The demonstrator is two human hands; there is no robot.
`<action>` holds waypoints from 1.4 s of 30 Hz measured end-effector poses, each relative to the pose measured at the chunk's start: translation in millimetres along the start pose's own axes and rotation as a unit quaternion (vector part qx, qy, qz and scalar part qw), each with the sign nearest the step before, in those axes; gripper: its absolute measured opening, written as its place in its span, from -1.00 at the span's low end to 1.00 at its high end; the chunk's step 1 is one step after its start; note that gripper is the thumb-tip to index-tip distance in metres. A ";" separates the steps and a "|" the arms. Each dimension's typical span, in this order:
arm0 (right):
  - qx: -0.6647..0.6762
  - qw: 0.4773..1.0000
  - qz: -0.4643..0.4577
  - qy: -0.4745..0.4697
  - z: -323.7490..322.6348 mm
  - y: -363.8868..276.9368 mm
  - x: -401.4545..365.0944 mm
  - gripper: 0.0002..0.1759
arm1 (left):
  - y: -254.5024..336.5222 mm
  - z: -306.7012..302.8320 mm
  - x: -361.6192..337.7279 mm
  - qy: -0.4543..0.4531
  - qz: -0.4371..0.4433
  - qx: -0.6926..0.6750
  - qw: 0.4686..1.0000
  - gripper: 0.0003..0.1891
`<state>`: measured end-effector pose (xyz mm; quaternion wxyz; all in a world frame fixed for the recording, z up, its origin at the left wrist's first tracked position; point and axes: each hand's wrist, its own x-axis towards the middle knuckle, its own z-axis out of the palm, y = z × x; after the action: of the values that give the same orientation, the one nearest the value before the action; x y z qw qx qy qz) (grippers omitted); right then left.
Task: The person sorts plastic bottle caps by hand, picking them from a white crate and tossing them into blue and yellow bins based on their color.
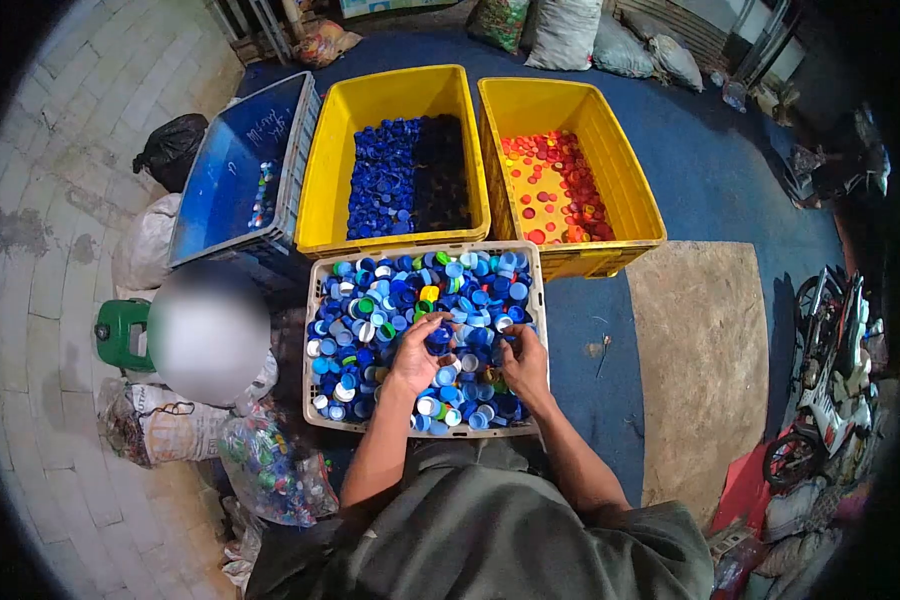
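The dark blue caps (438, 340) sit in your left hand (417, 358), its fingers curled closed around them, over the middle of the pale basket (410, 247) of mixed caps (370, 300). Your right hand (526, 362) is just right of them, with the fingers bent into the caps; whether it holds something I cannot tell. The yellow crate (390, 85) lies far, straight beyond the left hand, which is the nearer one.

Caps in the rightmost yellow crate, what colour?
Mostly red, some orange: the plastic bottle caps in the right yellow plastic crate. Head view shows it best.
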<state>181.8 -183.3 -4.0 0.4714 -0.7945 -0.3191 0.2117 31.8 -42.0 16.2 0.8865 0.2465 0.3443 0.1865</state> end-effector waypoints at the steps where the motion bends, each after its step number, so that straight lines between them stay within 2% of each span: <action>1: -0.011 1.000 0.001 -0.014 -0.2 7.4 -0.6 -0.81 | -0.6 -3.7 -1.6 0.004 0.007 -0.019 1.000 -0.78; 4: -0.089 0.993 -0.080 -0.019 -2.2 9.9 -8.0 -0.79 | 1.1 -9.8 -8.5 0.010 0.015 -0.058 0.998 -0.77; 7: -0.116 0.988 -0.065 -0.074 -2.5 -1.3 -14.1 -0.65 | -0.4 -14.9 -13.9 0.005 0.033 -0.078 0.996 -0.76; 10: -0.208 0.974 -0.065 -0.066 5.6 -7.2 -14.3 -0.54 | -2.7 -16.9 -16.5 0.012 0.040 -0.092 0.995 -0.74; 13: -0.268 0.957 0.008 -0.107 5.8 -26.7 -13.5 -0.50 | -4.8 -18.4 -20.1 0.002 0.049 -0.103 0.994 -0.72; 16: -0.236 0.966 0.005 -0.110 13.2 -17.3 -11.3 -0.55 | -7.9 -21.1 -23.2 -0.011 0.056 -0.109 0.992 -0.66; 19: -0.217 0.972 -0.046 -0.075 11.3 -16.9 -14.4 -0.62 | -7.2 -19.5 -27.9 -0.010 0.057 -0.118 0.991 -0.62; 22: -0.097 0.990 -0.087 -0.058 7.6 -4.4 -10.7 -0.74 | -8.0 -20.5 -30.9 -0.008 0.060 -0.110 0.992 -0.61; 23: 0.007 0.995 0.038 -0.095 7.4 -0.5 -13.2 -0.79 | -8.5 -21.0 -31.3 -0.009 0.062 -0.104 0.993 -0.61; 24: 0.141 0.983 0.074 -0.093 3.0 -5.0 -14.3 -0.75 | -8.7 -21.2 -32.4 -0.002 0.059 -0.103 0.993 -0.61; 26: 0.399 0.903 0.140 -0.078 -11.3 -15.1 -15.9 -0.64 | -7.8 -20.0 -33.0 0.009 0.053 -0.100 0.994 -0.62; 27: 0.440 0.882 0.145 -0.093 -18.6 -19.6 -15.7 -0.53 | -7.3 -20.2 -32.6 0.009 0.047 -0.105 0.993 -0.62; 30: 0.647 0.731 0.164 -0.143 -28.1 -11.9 -11.1 -0.63 | -6.8 -19.4 -32.1 -0.015 0.042 -0.120 0.992 -0.64; 32: 0.630 0.729 0.259 -0.060 -28.5 -23.0 -9.7 -0.75 | -9.3 -16.9 -29.7 0.001 0.042 -0.112 0.993 -0.63; 34: 0.568 0.781 0.251 -0.061 -15.1 -14.3 -0.6 -0.74 | -9.5 -13.7 -28.7 -0.002 0.040 -0.112 0.993 -0.64; 36: 0.389 0.877 0.264 -0.100 -5.8 1.4 1.9 -0.72 | -11.8 -14.4 -27.1 -0.003 0.033 -0.121 0.992 -0.65; 37: 0.204 0.965 0.151 -0.073 -1.5 -11.2 1.6 -0.70 | -13.3 -15.7 -25.6 -0.007 0.029 -0.122 0.992 -0.65; 38: 0.006 0.999 0.033 -0.043 0.5 -22.6 0.6 -0.66 | -14.6 -17.0 -24.2 -0.009 0.026 -0.124 0.992 -0.65; 39: -0.088 0.993 -0.056 -0.058 4.3 -17.5 4.5 -0.52 | -14.4 -16.2 -24.6 -0.011 0.023 -0.122 0.992 -0.65; 42: -0.179 0.977 -0.086 -0.084 14.9 -14.5 4.7 -0.45 | -14.3 -16.6 -23.1 -0.023 0.019 -0.124 0.992 -0.65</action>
<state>171.2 -165.7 1.7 0.3095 -0.8151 -0.4570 0.1759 6.5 -60.1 9.5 0.9143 0.1448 0.2935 0.2387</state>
